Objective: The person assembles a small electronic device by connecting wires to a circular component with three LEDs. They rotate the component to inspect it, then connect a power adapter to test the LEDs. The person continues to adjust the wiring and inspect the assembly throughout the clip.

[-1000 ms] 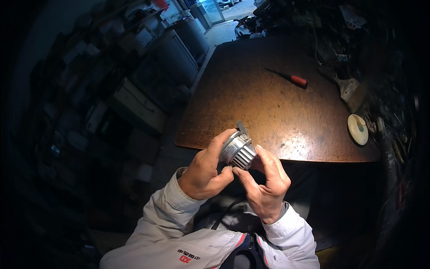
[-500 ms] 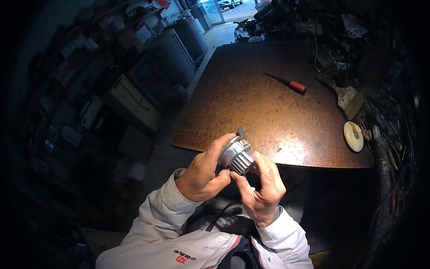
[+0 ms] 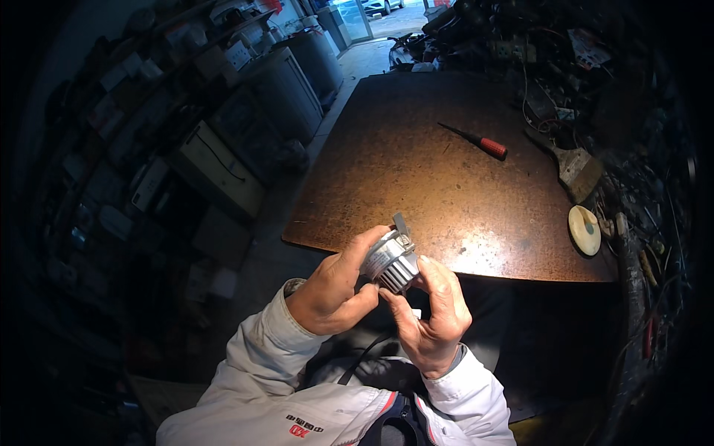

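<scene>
A small silver recessed downlight [image 3: 392,263], round with a finned metal heat sink and a flat grey spring clip standing up from its rim, is held up just off the table's near edge. My left hand [image 3: 332,289] is closed round its wider rim, thumb below and fingers behind. At the finned end my right hand [image 3: 437,312] pinches with thumb and forefinger, touching the housing. A small white piece [image 3: 416,314] shows by the right palm; its kind is unclear. Below the hands runs a black cord [image 3: 364,357], and where it ends is hidden.
On the brown wooden table [image 3: 372,163] lies a screwdriver [image 3: 491,146] with a red handle. A wide paintbrush [image 3: 576,171] and a round cream disc [image 3: 584,230] sit along the right edge, beside heaped tools and wires. Shelves and cabinets [image 3: 219,167] stand at the left.
Both hands and the downlight have shifted very slightly to the left in the picture, as the view moved a little. The grip on the downlight is the same.
</scene>
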Motion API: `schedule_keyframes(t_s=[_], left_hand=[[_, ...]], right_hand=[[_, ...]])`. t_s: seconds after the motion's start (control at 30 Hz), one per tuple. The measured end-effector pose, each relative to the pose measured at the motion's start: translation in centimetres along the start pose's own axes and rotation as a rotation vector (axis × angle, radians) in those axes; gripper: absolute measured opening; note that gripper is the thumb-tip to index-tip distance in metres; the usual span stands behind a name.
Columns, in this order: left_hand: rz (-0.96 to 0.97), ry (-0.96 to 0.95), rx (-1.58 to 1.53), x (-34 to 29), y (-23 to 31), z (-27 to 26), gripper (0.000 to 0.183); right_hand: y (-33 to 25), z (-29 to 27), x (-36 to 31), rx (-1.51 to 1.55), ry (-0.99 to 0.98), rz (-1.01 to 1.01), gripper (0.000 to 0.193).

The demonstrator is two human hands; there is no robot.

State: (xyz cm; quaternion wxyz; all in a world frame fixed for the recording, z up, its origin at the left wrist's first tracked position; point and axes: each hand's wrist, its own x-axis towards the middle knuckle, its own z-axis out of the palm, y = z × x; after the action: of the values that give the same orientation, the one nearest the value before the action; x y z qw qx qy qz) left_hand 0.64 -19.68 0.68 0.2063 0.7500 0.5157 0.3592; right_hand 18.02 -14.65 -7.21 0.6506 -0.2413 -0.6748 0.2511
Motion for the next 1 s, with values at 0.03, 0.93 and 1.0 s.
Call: schedule_keyframes(t_s=[0.03, 0.93, 1.0], left_hand=[[-0.009, -0.005, -0.004, 0.0, 0.15, -0.09, 0.079], [-0.002, -0.057, 0.003, 0.34, 0.54, -0.52, 0.082], [-0.012, -0.064, -0.008, 0.37, 0.61, -0.51, 0.082]], right_hand=[[0.07, 0.03, -0.05, 0.002, -0.001, -0.004, 0.063], [0.73, -0.23, -0.15, 0.012, 0.01, -0.035, 0.06], [0.79, -0.29, 0.07, -0.014, 0.011, -0.065, 0.06]])
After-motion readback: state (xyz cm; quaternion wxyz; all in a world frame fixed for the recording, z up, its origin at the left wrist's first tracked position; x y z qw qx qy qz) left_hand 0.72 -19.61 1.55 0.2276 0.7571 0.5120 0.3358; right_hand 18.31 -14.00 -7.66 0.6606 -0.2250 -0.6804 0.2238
